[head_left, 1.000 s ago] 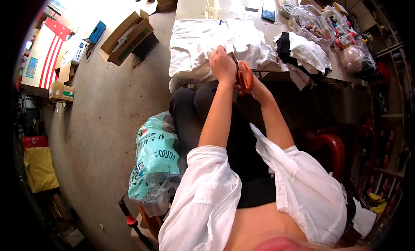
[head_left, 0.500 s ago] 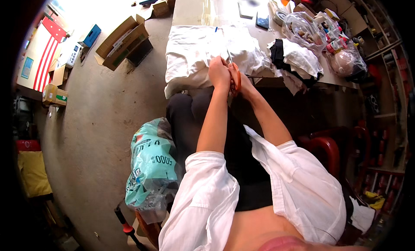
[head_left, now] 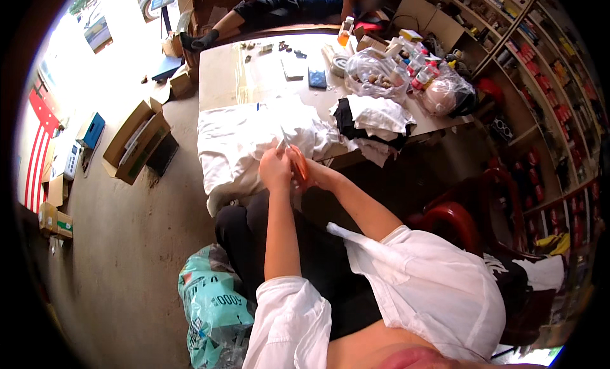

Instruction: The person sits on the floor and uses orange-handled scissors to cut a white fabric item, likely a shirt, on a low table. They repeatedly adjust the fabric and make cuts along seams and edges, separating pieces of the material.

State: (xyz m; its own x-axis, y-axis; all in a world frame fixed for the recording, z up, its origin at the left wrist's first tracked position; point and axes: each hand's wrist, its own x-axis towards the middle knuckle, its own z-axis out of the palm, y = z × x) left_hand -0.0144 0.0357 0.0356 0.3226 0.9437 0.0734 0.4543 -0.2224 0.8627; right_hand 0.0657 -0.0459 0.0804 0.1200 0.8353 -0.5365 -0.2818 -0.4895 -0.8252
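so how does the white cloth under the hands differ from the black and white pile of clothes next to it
The white cloth is all white, while the pile of clothes mixes black and white pieces. The white cloth spreads wide and hangs over the table edge; the pile of clothes is smaller and bunched in a heap. The left hand and right hand work at the cloth; the pile is untouched. Both lie on the same table.

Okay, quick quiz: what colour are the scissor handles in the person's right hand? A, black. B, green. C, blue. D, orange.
D: the scissors in the right hand have orange handles, held against the white cloth beside the left hand.
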